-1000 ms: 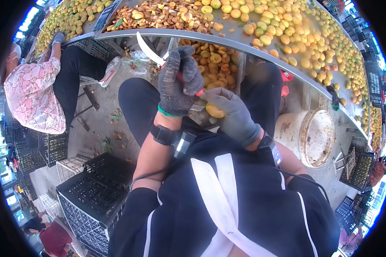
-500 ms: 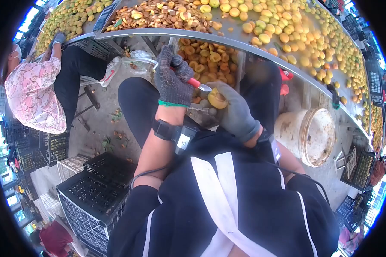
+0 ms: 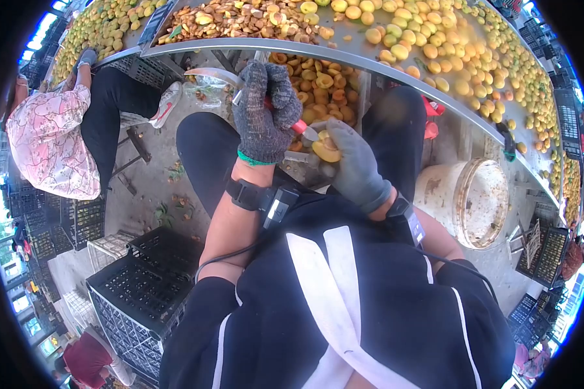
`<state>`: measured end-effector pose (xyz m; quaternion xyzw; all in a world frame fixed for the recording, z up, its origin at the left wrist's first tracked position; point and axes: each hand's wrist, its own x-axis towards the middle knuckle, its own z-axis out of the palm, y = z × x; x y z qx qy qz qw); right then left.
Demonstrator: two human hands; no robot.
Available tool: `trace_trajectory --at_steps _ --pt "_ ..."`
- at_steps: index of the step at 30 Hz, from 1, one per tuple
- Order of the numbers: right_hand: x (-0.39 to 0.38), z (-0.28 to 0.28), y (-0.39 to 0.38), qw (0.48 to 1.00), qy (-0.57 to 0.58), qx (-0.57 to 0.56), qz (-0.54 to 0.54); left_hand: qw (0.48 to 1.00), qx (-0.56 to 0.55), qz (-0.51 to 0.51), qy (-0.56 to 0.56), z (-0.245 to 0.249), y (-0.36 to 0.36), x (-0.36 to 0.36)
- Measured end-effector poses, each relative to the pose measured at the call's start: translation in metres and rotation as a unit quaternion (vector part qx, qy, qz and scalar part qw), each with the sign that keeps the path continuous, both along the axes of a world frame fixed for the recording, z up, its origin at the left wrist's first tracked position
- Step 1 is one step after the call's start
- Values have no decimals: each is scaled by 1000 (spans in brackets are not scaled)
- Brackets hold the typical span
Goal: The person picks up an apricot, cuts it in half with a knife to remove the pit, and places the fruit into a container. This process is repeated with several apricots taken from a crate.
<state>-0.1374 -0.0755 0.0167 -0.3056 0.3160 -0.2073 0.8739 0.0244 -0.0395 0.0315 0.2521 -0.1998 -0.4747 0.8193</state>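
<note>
My left hand, in a dark knitted glove with a green cuff, is closed around a knife with a red handle. Its short metal blade is right at the cut face of an apricot. That apricot is held in my right hand, which wears a smoother grey glove. A pale curved strip shows beside my left hand's knuckles. Beyond both hands, cut apricot halves fill a container between my knees.
A metal-edged table carries whole apricots and a heap of pits. A stained white bucket stands at right, black crates at lower left. A person in a pink patterned top sits at left.
My left hand has shifted slightly up, and the knife blade is now closer against the apricot's cut face. The apricot is tilted a little and sits slightly lower. The pale strip has moved up.
</note>
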Motion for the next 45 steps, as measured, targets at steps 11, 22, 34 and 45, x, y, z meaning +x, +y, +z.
trace_trajectory --at_steps 11,22,34,45 --pt "0 9 16 994 31 -87 -61 1000 1 -9 -5 16 7 -16" --pt "-4 20 23 995 46 -46 -72 995 15 -5 -99 31 11 -24" --pt "-21 33 -15 981 15 -112 157 984 -158 -76 -36 57 25 22" --pt "-31 46 -10 977 23 -121 174 987 -135 -67 -53 48 24 -9"
